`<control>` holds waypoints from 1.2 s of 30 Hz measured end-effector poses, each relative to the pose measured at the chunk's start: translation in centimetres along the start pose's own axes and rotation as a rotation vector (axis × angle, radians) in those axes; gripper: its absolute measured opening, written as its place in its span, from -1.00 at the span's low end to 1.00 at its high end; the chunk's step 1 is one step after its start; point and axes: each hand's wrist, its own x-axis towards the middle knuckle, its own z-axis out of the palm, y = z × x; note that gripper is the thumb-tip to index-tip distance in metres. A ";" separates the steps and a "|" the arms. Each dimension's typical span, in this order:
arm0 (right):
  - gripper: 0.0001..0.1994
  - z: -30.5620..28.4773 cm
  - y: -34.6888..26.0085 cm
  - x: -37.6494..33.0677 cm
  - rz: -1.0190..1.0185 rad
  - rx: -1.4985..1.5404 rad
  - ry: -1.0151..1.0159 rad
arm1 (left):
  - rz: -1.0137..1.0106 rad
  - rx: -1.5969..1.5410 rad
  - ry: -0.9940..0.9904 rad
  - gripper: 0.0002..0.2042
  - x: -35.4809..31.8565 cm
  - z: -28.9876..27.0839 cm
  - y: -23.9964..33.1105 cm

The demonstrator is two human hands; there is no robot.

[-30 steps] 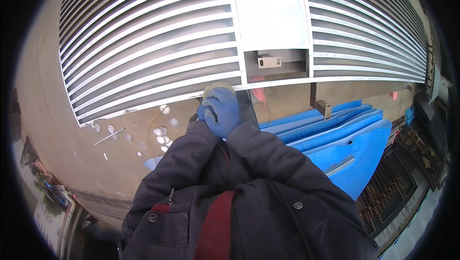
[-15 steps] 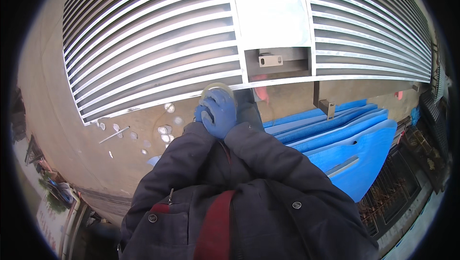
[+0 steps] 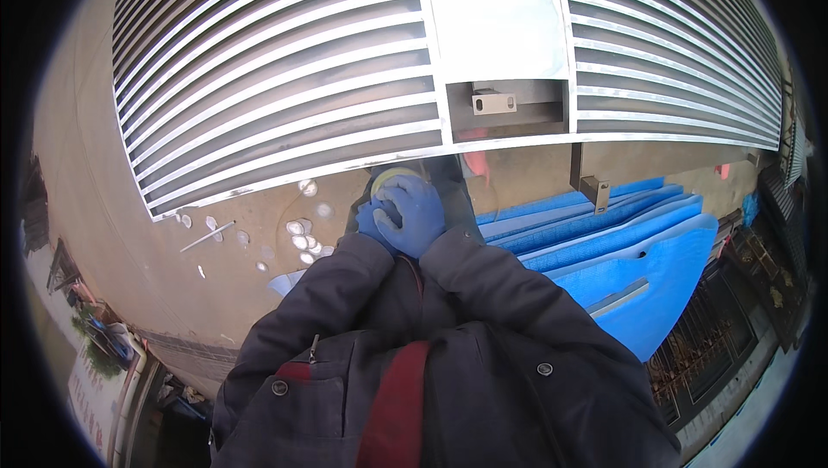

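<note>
My right hand (image 3: 416,213), in a blue glove, is closed over the top of a round hand-held tool, perhaps a sander. My left hand (image 3: 368,221), also blue-gloved, is wrapped round the tool's near left side, partly behind the right. Only the pale yellow-green rim of the round tool (image 3: 393,174) shows past the fingers; its body is hidden. A dark cord seems to run from it toward my jacket. Just beyond the tool lies the near edge of a large metal louvred panel (image 3: 293,176), with bright slats left and right of a plain middle plate (image 3: 498,15).
Several pale round discs (image 3: 297,228) and a thin white stick (image 3: 207,236) lie on the floor at left. Blue sheets (image 3: 638,270) are stacked at right beside a metal bracket (image 3: 595,193). Another slotted bracket (image 3: 493,104) sits in the panel's opening. Dark ironwork (image 3: 703,334) stands at far right.
Both hands have drawn the round tool back toward me and slightly right, from the panel's near edge to just short of it. The grip stays the same.
</note>
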 end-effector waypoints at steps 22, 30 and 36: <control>-0.67 -0.9 3.8 3.4 -0.062 0.116 0.238 | -0.025 -0.026 0.094 -0.44 5.0 -1.4 3.8; -0.75 6.4 -1.5 6.1 -0.152 0.173 0.147 | -0.231 -0.015 0.199 -0.47 0.1 -6.0 -2.0; -0.78 6.1 -2.7 6.7 -0.171 0.179 0.099 | -0.267 -0.011 0.083 -0.45 -0.5 -3.3 -4.5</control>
